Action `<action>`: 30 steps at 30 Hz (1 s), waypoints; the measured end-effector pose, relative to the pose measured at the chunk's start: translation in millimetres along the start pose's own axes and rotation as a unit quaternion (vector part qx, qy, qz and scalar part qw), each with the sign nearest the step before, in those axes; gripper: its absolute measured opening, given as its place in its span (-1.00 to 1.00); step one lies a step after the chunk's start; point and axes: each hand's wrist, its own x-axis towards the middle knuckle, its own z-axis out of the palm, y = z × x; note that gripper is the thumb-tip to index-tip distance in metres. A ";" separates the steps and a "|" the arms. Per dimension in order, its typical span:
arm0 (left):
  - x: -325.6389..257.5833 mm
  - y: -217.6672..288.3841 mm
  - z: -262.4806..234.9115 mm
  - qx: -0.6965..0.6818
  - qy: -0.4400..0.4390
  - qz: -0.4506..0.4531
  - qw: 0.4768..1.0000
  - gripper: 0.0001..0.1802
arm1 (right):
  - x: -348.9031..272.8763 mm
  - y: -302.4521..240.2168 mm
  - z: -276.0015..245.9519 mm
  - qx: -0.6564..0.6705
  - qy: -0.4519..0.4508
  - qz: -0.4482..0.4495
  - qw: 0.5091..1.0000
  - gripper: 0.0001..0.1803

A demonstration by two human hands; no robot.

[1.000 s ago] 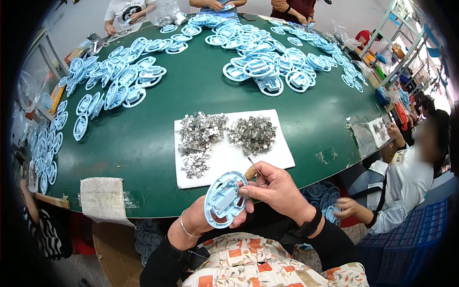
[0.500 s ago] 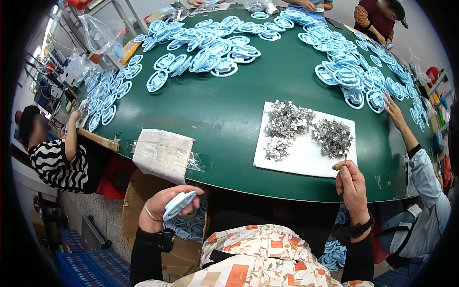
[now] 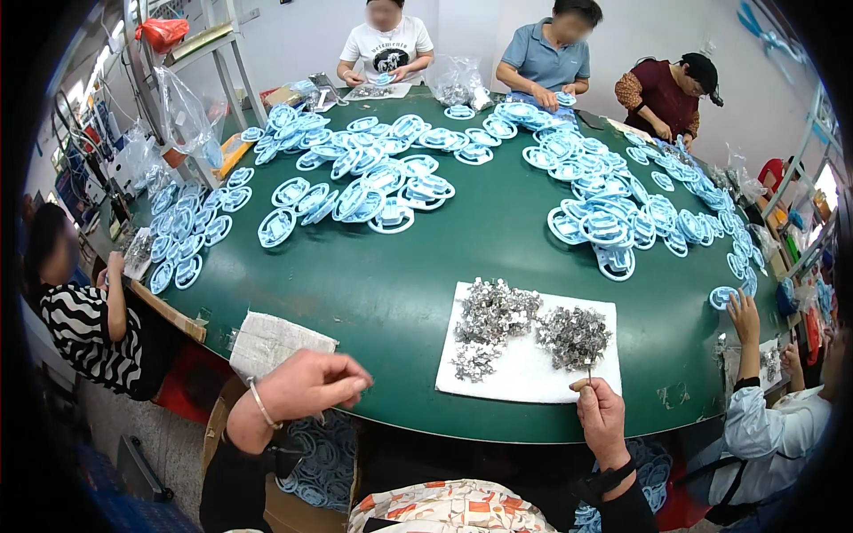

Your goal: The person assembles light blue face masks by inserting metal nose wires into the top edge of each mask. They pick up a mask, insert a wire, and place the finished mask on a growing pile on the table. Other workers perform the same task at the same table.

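Note:
My left hand (image 3: 306, 389) is over the table's near edge, beside a pale wrapped block (image 3: 277, 342). Its fingers are stretched out to the right, with nothing visible in them. Below it, a cardboard box (image 3: 293, 511) holds many light-blue oval plastic parts (image 3: 322, 462). My right hand (image 3: 602, 417) is at the near edge of a white foam board (image 3: 533, 388), fingers closed on a thin, pin-like metal tool (image 3: 589, 374) that points up. On the board lie heaps of small silvery metal clips, one heap (image 3: 498, 311) to the left and another (image 3: 573, 338) just beyond the tool.
Blue oval parts lie in a large pile (image 3: 364, 182) at the far left and another (image 3: 613, 204) at the right of the green table (image 3: 373, 293). Several people work around it; one person's hand (image 3: 745, 318) touches a blue part at right. More parts lie under the table.
My left hand has let go of the blue oval part and moved up over the table edge. My right hand still grips the thin tool. The view has tilted up and shifted right.

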 end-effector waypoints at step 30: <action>467.6 272.6 166.6 0.543 0.003 0.207 0.814 -0.17 | 8.1 -24.5 -16.0 -0.008 0.007 -0.066 0.998 -0.82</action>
